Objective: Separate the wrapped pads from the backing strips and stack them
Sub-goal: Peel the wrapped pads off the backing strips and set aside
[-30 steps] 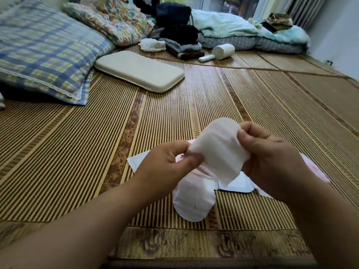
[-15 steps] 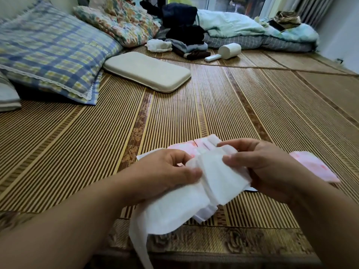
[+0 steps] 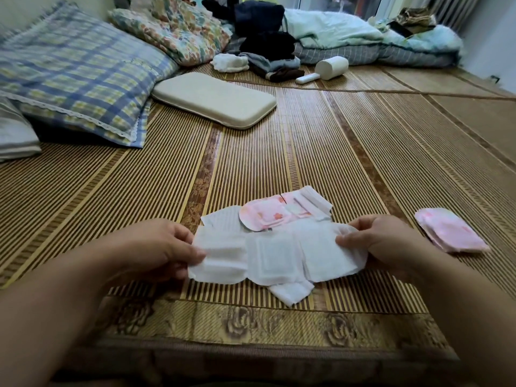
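A long white pad (image 3: 276,255) is stretched out flat just above the bamboo mat, held at both ends. My left hand (image 3: 164,247) pinches its left end and my right hand (image 3: 382,241) pinches its right end. Behind it lies a pink flowered wrapper (image 3: 265,216) with white strips (image 3: 312,201) and a white backing sheet (image 3: 223,220). A further white piece (image 3: 291,293) pokes out under the pad's near edge. A small stack of pink wrapped pads (image 3: 449,233) lies on the mat to the right.
The woven bamboo mat (image 3: 279,152) covers the bed. A cream flat cushion (image 3: 215,99) lies farther back, a blue checked pillow (image 3: 75,79) at the left, folded clothes and bedding (image 3: 335,37) at the far end, and a white lint roller (image 3: 326,68).
The pad was folded and held upright between my hands; it has been unfolded, pulled out sideways to full length and lowered towards the mat.
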{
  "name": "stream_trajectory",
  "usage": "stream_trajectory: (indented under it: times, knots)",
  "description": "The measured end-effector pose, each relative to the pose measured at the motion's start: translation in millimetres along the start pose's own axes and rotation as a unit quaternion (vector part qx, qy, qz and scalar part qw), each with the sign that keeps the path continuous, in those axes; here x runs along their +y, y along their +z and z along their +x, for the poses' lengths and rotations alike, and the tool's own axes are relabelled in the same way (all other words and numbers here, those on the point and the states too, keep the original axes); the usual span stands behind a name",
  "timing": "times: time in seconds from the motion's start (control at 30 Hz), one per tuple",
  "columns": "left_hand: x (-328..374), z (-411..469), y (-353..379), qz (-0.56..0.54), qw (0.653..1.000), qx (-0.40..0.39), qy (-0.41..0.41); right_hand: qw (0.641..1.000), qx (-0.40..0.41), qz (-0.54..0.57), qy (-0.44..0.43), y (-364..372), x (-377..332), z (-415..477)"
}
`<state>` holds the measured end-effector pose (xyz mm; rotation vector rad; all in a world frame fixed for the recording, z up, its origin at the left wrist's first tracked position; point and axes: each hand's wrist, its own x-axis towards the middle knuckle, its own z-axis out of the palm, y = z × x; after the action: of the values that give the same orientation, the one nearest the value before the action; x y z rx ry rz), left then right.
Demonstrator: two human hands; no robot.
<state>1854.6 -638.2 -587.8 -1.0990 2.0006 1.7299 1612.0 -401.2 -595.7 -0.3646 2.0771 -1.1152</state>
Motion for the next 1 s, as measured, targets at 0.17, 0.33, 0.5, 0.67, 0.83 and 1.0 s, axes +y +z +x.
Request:
stream_trajectory:
  times: [0.17, 0.33, 0.5, 0.67, 0.83, 1.0]
  knots:
    - [5, -4, 8, 0.019, 0.996, 0.063, 0.053, 0.990, 0.061, -0.117, -0.040, 9, 8, 4]
    - [29, -1, 44, 0.002, 0.992, 0.037, 0.117, 0.981, 0.081, -0.163, -0.062, 13, 6, 1]
    - [44, 10, 81, -0.001, 0.988, 0.021, 0.151, 0.979, 0.079, -0.179, -0.056, 14, 8, 2]
    - [45, 21, 88, 0.099, 0.979, 0.076, 0.160, 0.983, 0.068, -0.164, -0.048, 13, 8, 3]
    - [33, 25, 65, 0.356, 0.891, 0.259, 0.110, 0.986, 0.046, -0.157, -0.035, 9, 6, 3]
    - [25, 28, 73, 0.382, 0.896, 0.208, 0.090, 0.984, 0.039, -0.172, -0.031, 9, 6, 2]
